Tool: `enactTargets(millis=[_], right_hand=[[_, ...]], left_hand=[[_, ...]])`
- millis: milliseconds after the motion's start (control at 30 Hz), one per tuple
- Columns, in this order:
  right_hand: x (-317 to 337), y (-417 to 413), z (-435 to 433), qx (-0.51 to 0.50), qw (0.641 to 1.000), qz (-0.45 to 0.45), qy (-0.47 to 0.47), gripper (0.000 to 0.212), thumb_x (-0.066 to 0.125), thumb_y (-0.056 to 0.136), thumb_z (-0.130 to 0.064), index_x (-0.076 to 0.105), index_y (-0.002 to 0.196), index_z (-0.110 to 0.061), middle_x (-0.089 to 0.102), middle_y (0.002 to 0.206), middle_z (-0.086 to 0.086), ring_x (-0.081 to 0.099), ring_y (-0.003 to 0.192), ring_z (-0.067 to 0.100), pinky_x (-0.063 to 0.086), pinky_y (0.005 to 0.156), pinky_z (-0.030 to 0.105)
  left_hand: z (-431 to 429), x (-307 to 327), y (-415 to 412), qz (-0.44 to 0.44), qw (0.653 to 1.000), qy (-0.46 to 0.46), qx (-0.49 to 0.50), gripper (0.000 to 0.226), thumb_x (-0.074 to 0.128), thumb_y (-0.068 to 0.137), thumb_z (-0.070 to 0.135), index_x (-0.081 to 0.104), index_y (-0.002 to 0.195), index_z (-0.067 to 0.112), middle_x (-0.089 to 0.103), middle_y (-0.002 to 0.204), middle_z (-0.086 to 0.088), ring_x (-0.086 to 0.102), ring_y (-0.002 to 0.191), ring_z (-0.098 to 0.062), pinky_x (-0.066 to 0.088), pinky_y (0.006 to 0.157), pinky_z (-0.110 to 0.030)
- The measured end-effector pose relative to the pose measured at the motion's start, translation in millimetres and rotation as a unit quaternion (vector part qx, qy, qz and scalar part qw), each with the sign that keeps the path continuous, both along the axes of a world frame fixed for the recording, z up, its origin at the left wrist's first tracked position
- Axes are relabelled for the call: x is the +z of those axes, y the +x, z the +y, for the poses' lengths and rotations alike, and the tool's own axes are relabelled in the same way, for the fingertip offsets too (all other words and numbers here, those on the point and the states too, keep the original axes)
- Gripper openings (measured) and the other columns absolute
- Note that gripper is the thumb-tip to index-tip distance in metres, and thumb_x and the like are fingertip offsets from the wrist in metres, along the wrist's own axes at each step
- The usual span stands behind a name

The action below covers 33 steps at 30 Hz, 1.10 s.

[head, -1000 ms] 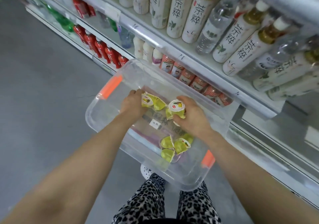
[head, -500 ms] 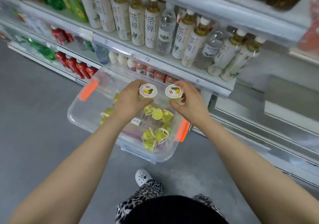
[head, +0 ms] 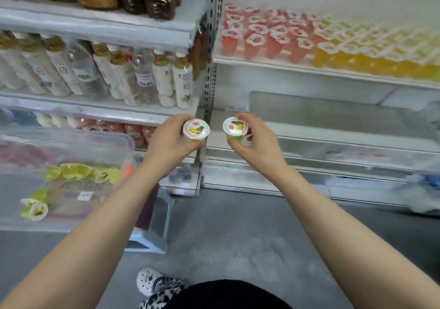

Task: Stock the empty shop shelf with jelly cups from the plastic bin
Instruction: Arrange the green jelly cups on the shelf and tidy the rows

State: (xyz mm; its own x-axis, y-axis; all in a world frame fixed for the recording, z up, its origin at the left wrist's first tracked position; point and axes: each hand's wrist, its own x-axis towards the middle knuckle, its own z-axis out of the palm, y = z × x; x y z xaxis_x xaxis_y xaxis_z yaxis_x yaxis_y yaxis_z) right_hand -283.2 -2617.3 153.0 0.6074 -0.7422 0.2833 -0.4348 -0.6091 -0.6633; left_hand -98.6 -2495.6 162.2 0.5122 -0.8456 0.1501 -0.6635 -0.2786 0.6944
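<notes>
We are gripping one jelly cup in each hand, lids up: the left cup (head: 196, 129) in our left hand (head: 169, 147), the right cup (head: 235, 126) in our right hand (head: 257, 149), fingers curled round both. The cups are hanging apart, with the post (head: 209, 75) showing between them. Beyond the right cup the empty shelf (head: 333, 132) is offering open room above its front edge. Yellow cups (head: 71, 170) are lying in the bin (head: 100, 135) at our left. Each lid is showing a red mark and fruit, with the writing too blurred to read; the labels on the bottles (head: 164, 80) are blurred too.
</notes>
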Motion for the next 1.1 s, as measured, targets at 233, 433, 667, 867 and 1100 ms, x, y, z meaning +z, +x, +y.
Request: enactTargets(millis=[233, 433, 667, 867, 1100], right_hand=[[22.1, -180.9, -72.8, -0.114, 0.993, 0.013, -0.034, 0.053, 0.075, 0.080, -0.026, 0.057, 0.129, -0.018, 0.063, 0.120, -0.005, 0.059, 0.097, 0.010, 0.050, 0.087, 0.032], [35.7, -299.8, -122.9, -0.208, 0.977, 0.026, -0.045, 0.056, 0.076, 0.079, -0.028, 0.056, 0.130, -0.019, 0.063, 0.120, -0.004, 0.058, 0.100, 0.011, 0.050, 0.087, 0.033], [49.4, -388.6, -181.1, -0.283, 0.958, 0.004, -0.045, 0.054, 0.076, 0.077, -0.028, 0.058, 0.127, -0.021, 0.064, 0.116, -0.004, 0.060, 0.097, 0.013, 0.051, 0.087, 0.038], [67.5, -457.5, -250.3, -0.325, 0.944, 0.013, -0.062, 0.055, 0.075, 0.080, -0.029, 0.057, 0.130, -0.019, 0.063, 0.120, -0.004, 0.060, 0.100, 0.014, 0.051, 0.090, 0.039], [94.5, -529.8, -333.3, -0.380, 0.923, 0.008, -0.064, 0.053, 0.075, 0.080, -0.030, 0.059, 0.130, -0.019, 0.063, 0.120, -0.005, 0.058, 0.098, 0.008, 0.044, 0.087, 0.017]], left_hand=[[-114.9, 15.6, -150.6, -0.044, 0.992, -0.019, -0.121, 0.054, 0.083, 0.068, 0.039, 0.061, 0.116, 0.026, 0.065, 0.112, 0.008, 0.059, 0.103, -0.016, 0.046, 0.087, -0.034], [-191.9, 32.8, -251.9, -0.083, 0.973, -0.041, -0.213, 0.053, 0.082, 0.068, 0.044, 0.061, 0.114, 0.029, 0.064, 0.109, 0.008, 0.056, 0.101, -0.019, 0.040, 0.082, -0.029], [-279.5, 55.2, -342.9, -0.115, 0.952, -0.071, -0.275, 0.056, 0.082, 0.068, 0.044, 0.063, 0.117, 0.023, 0.065, 0.112, 0.005, 0.054, 0.106, -0.021, 0.034, 0.087, -0.026], [-358.6, 70.9, -410.3, -0.105, 0.942, -0.108, -0.299, 0.051, 0.078, 0.072, 0.040, 0.062, 0.117, 0.023, 0.064, 0.115, 0.004, 0.050, 0.109, -0.020, 0.029, 0.085, -0.021], [-462.0, 95.6, -486.7, -0.122, 0.923, -0.152, -0.332, 0.054, 0.078, 0.070, 0.050, 0.065, 0.113, 0.021, 0.067, 0.109, 0.005, 0.053, 0.105, -0.021, 0.024, 0.081, -0.018]])
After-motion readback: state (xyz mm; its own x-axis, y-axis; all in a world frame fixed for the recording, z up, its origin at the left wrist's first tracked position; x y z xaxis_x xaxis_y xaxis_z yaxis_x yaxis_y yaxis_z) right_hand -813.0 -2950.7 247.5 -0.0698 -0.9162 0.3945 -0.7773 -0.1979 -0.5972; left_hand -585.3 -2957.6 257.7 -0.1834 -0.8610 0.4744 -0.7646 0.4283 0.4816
